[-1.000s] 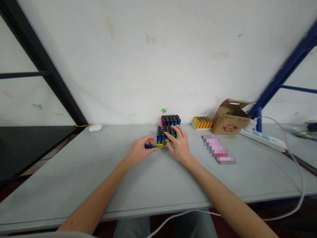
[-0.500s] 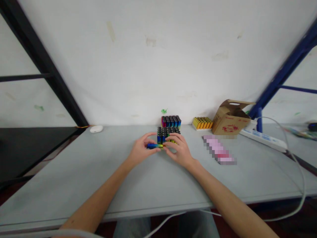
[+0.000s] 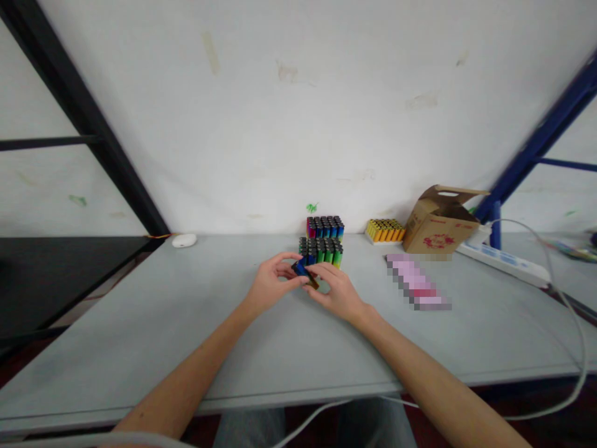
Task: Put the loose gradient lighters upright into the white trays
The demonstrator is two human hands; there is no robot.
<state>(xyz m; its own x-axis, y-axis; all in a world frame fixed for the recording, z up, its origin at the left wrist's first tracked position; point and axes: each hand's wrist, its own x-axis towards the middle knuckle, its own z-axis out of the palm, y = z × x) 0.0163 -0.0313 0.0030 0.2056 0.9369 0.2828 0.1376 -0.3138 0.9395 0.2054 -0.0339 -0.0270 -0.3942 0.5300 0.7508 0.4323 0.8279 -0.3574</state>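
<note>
A battery [image 3: 305, 272], blue at one end and yellow-gold at the other, is tilted between my two hands above the table. My left hand [image 3: 275, 280] closes its fingertips on the blue, upper end. My right hand [image 3: 333, 286] grips it nearer the lower, gold end, and its fingers hide part of it. Just behind the hands stands a block of upright batteries [image 3: 321, 252] in blue and green with black tops. Beyond it, near the wall, is a second upright group [image 3: 325, 227] coloured red to blue.
A tray of yellow batteries [image 3: 386, 230] stands at the right by an open cardboard box [image 3: 438, 230]. Nearer lies a pixelated pink object [image 3: 415, 283]. A white power strip [image 3: 504, 262] and cable are far right; a white case [image 3: 184, 241] is at the left.
The battery has turned from nearly level to slanting, its gold end now lower right. My left hand has shifted slightly right, and my right-hand fingers have come down closer around it.
</note>
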